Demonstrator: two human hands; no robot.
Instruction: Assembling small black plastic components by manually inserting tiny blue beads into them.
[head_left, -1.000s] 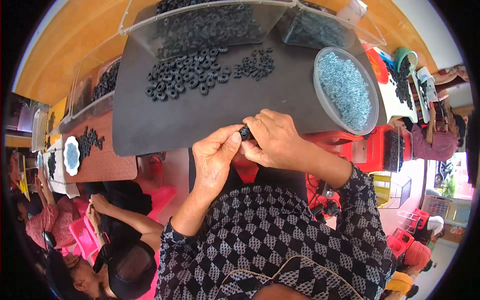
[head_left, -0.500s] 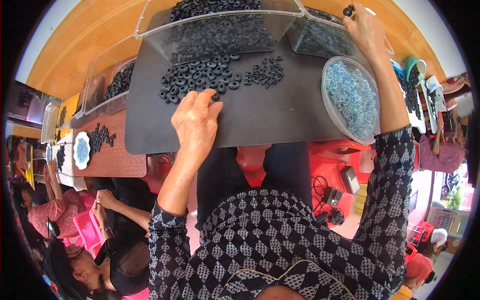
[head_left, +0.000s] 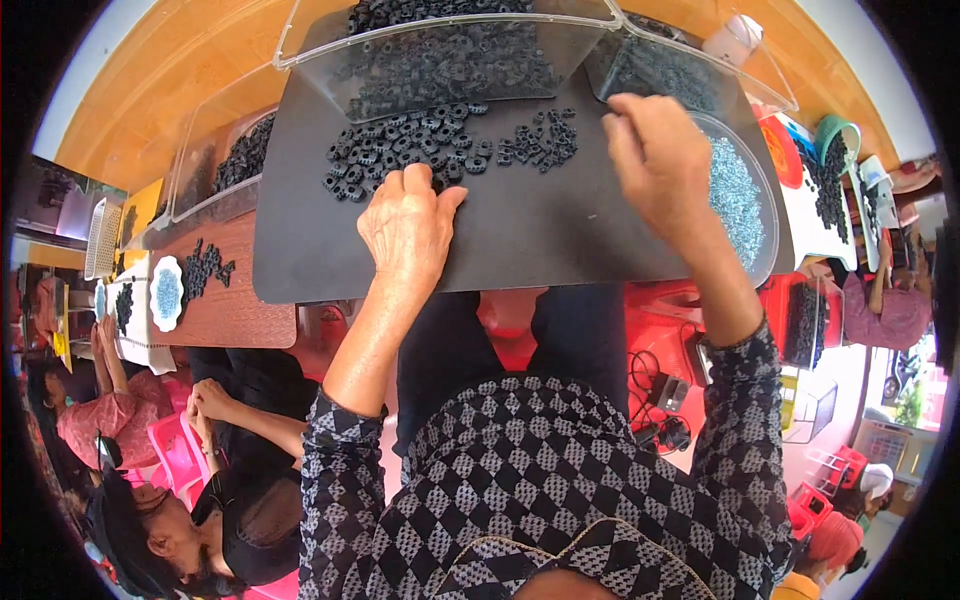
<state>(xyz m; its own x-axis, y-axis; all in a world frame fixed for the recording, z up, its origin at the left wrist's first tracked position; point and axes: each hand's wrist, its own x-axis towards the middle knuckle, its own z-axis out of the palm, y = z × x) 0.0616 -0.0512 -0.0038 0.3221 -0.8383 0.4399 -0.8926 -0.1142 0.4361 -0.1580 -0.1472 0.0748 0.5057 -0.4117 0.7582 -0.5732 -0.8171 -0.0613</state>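
A pile of small black plastic parts lies on the dark board. My left hand is at the pile's near edge, fingers curled down, with a black part showing between forefinger and thumb. Over the board's right side, my right hand is raised with its fingers bent inward. Whatever it may hold is hidden. That hand and forearm cover part of a round clear tub of small bluish, see-through pieces. Between the hands sits a smaller group of black parts.
A large clear bin of black parts stands along the far edge, with a smaller clear bin to its right. At left, a brown table holds more parts and a white dish. A seated person is beside me.
My right hand has come back from the far right bin, down and left over the board. The black piece seen in it earlier no longer shows. My left hand stays at the pile.
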